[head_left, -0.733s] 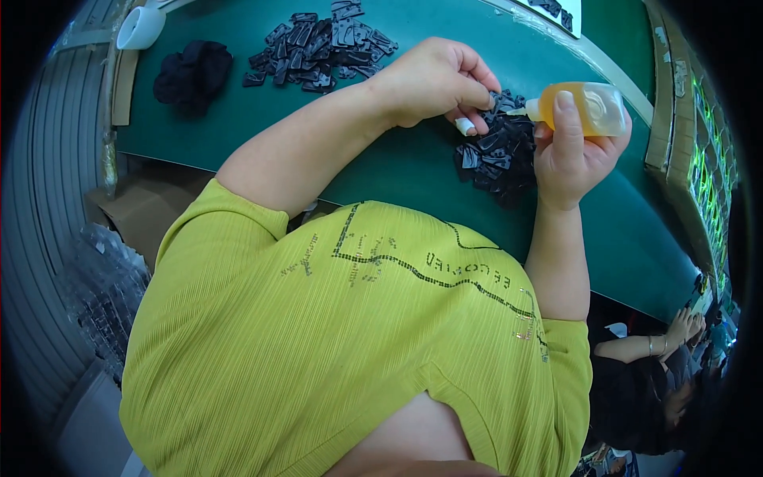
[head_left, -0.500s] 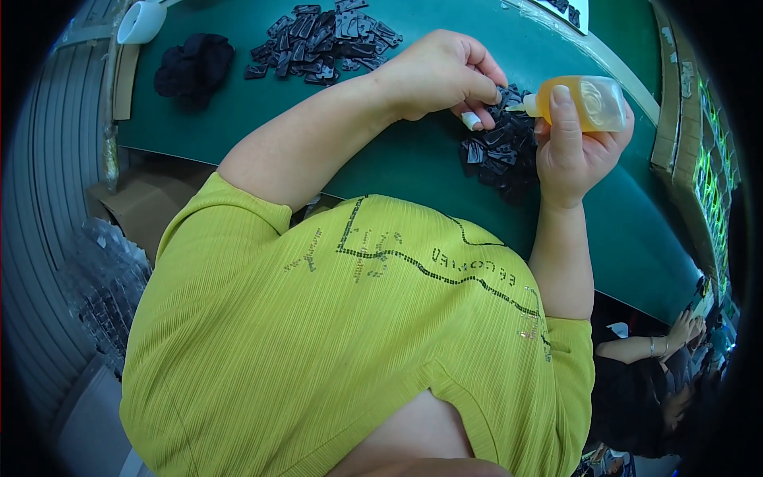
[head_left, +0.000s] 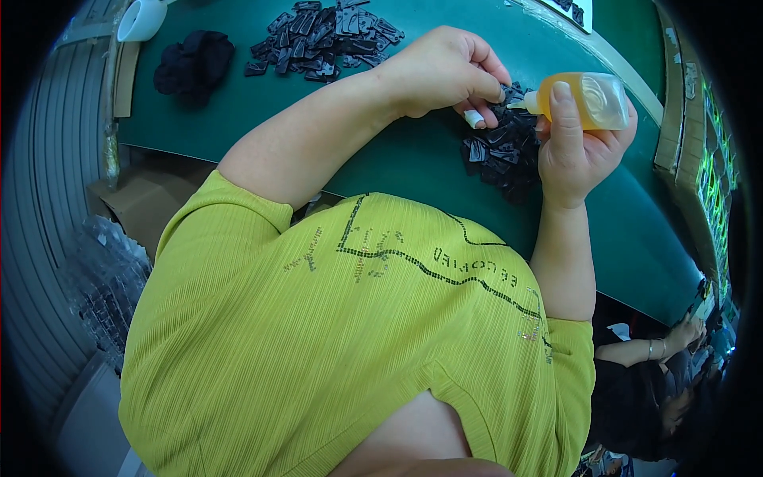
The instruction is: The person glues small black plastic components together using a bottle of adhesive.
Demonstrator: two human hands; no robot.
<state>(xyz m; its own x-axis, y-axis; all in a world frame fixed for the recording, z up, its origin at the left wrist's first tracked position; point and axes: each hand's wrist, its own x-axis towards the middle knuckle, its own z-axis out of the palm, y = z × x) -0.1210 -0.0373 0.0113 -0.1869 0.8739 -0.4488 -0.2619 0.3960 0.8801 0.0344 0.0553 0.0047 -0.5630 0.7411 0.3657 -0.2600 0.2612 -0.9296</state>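
Observation:
A clear squeeze bottle [head_left: 590, 101] of amber liquid lies sideways in my right hand [head_left: 584, 151], thumb along its upper side. Its narrow white nozzle [head_left: 518, 103] points left toward the fingertips of my left hand [head_left: 449, 71]. My left thumb and forefinger are pinched at a small black piece [head_left: 506, 93], mostly hidden and hard to separate from the pieces behind it. A white wrap [head_left: 474, 119] covers one left finger. Below both hands a heap of small flat black pieces [head_left: 501, 151] lies on the green table [head_left: 381, 167].
A larger pile of similar black pieces [head_left: 318, 40] lies at the far left, beside a bunched black cloth [head_left: 193, 67]. A white roll [head_left: 143, 21] stands at the table's corner. Cardboard [head_left: 675, 103] edges the right side. Another person's arm [head_left: 636, 350] shows at lower right.
Both hands and the bottle have shifted very slightly to the right and up. The grips look the same.

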